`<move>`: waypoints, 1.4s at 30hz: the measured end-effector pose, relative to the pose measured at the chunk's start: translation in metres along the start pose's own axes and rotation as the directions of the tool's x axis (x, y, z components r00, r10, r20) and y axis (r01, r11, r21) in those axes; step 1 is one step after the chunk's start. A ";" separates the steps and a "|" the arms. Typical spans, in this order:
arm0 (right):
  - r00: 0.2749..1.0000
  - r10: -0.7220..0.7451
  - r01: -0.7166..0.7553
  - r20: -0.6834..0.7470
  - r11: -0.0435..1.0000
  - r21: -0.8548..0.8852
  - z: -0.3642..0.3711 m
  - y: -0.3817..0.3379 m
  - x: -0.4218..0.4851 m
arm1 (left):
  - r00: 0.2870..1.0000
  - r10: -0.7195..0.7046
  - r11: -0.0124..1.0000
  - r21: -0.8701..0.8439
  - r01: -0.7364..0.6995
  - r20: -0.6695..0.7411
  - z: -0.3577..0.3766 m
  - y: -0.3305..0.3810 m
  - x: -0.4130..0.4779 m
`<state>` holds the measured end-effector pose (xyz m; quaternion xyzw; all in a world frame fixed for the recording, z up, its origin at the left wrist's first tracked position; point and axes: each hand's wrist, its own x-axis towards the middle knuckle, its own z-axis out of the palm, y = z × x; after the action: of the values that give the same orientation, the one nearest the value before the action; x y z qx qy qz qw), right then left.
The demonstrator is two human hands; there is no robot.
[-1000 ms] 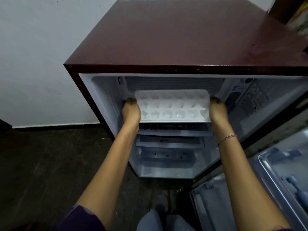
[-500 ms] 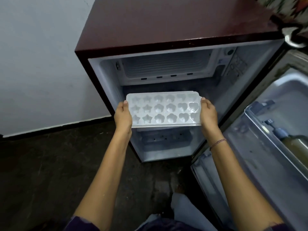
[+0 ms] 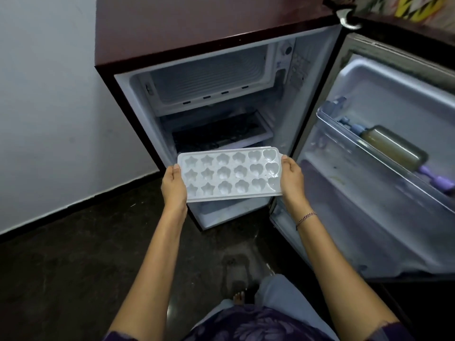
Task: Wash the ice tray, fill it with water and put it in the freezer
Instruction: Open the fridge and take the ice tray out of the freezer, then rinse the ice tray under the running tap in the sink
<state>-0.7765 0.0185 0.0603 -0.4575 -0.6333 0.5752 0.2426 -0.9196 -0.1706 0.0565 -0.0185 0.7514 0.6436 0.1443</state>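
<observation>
- Holding the ice tray (image 3: 229,174) flat in front of the open fridge (image 3: 172,33), the person has one hand at each short end.
- The left hand (image 3: 173,187) pinches the left end, with the thumb on the top rim. The fingers are tucked under, out of sight.
- The right hand (image 3: 293,179) pinches the right end the same way.
- The tray is up in the air, low down in front of the fridge shelves. It is well below the freezer box (image 3: 209,75) at the top, and only the hands touch it.
- Its cups are shaped like stars, flowers and hearts. They look empty, but the white plastic makes it hard to be sure.
- I think the tray is light and a bit bendy, so it could twist if held by one corner. Wet plastic will be slippery too.
- It is best held by both short ends. Full of water, it will be heavier and must stay level, or the water will spill.
- A bottle (image 3: 394,148) lies in the open door (image 3: 369,217) on the right.
</observation>
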 end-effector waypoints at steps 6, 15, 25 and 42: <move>0.995 0.059 -0.061 -0.077 0.998 -0.020 -0.032 0.023 -0.027 | 0.998 -0.027 0.999 0.036 0.026 0.050 0.010 -0.016 -0.036; 0.981 0.062 -0.059 -0.186 0.998 0.022 -0.110 0.052 -0.070 | 0.987 -0.039 0.997 0.070 0.029 0.154 0.043 -0.021 -0.111; 0.942 0.033 -0.009 -0.335 0.997 0.073 -0.211 0.085 -0.128 | 0.947 -0.024 0.989 0.143 -0.023 0.321 0.083 -0.035 -0.198; 0.777 0.192 -0.057 -0.600 0.970 0.237 -0.336 0.146 -0.230 | 0.787 0.009 0.964 0.205 -0.171 0.617 0.164 -0.069 -0.315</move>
<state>-0.3464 -0.0205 0.0459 -0.6340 -0.4239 0.4706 0.4438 -0.5720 -0.0727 0.0448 0.2448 0.7392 0.5213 0.3492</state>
